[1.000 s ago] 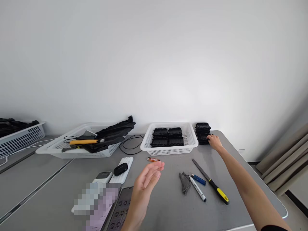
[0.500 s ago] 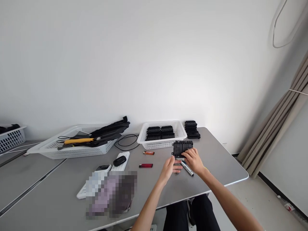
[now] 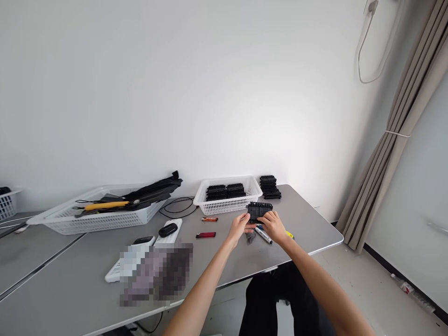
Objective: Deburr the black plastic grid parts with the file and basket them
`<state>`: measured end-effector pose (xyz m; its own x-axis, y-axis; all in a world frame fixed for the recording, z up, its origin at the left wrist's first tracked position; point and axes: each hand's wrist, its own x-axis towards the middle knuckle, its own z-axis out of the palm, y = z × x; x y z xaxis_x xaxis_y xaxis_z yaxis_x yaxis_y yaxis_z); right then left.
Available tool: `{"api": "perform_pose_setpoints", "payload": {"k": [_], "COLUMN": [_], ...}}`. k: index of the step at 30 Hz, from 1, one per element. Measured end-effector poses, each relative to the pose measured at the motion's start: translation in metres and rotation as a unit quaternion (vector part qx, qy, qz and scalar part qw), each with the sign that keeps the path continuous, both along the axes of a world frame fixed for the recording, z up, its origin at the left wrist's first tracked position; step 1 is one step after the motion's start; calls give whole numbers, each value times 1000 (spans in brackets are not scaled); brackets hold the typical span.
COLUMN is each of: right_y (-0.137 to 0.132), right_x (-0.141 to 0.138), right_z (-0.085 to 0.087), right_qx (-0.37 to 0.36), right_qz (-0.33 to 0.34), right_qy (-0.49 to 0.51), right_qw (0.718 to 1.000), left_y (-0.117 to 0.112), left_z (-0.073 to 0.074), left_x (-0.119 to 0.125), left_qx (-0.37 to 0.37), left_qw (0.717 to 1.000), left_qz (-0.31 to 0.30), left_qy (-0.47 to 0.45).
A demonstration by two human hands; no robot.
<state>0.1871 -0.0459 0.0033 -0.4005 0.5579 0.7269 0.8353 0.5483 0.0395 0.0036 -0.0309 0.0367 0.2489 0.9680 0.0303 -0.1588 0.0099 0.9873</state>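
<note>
Both hands hold a flat black plastic panel (image 3: 256,213) with knobbed edges, raised and tilted above the table. My left hand (image 3: 239,227) grips its left side, thumb on the front face and fingers underneath. On the panel's lower right edge, my right hand (image 3: 275,226) is closed with its fingertips on the face. Just below lies a white marker pen (image 3: 264,235), its upper end partly behind the hands. A small dark heap (image 3: 250,237) I cannot make out lies beside the marker. Part of a yellow object (image 3: 290,234) shows past my right wrist.
A white basket (image 3: 227,205) holds stacks of similar black panels; another stack (image 3: 269,187) stands right of it. Two lighters, one red (image 3: 206,235) and one orange (image 3: 210,219), lie left. A larger white basket (image 3: 105,223) holds black items and a yellow handle. The table edge (image 3: 317,250) runs close by.
My left hand has closed on the panel's left side, where its fingers were spread below it before. The panel is tilted flatter. The whole view has shifted a little to the right.
</note>
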Motion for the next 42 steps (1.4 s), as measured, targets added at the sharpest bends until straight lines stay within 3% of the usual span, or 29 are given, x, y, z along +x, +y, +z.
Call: {"api": "perform_pose_setpoints", "payload": {"k": [7,11,13,15,16,18,22,27,37,42], "right_y": [14,24,25,26,26,28,38,48,49,57], "right_x": [1,-10,-15,-19,-20,-21,-21,-22,-29,-10], "right_z": [19,32,31,22,16,2,-23,-33,-27,-5], "right_qx": [-24,-41,-76,-156,-223,-269,-316,-347,-362,-318], "right_qz": [-15,-38,-123,-215,-244,-262,-272,-284,-289,-272], "right_qy": [-75,-62,25,110,120,118,105,88,129,226], "right_qw": [997,996,989,958,936,919,903,889,877,880], "left_y": [25,43,51,59,63,70,77,74,73,72], "left_z": [0,-2,-3,-5,-7,-13,-34,-57,-65,-64], "left_x": [-3,-5,-10,-17,-21,-28,-39,-39,-37,-36], "left_qx": [3,4,14,28,35,49,73,78,85,77], "left_qw": [1000,1000,999,995,993,990,987,987,985,985], "left_qz": [-7,12,46,85,103,126,135,132,143,142], "left_qy": [0,-13,-23,-32,-36,-42,-40,-45,-50,-58]}}
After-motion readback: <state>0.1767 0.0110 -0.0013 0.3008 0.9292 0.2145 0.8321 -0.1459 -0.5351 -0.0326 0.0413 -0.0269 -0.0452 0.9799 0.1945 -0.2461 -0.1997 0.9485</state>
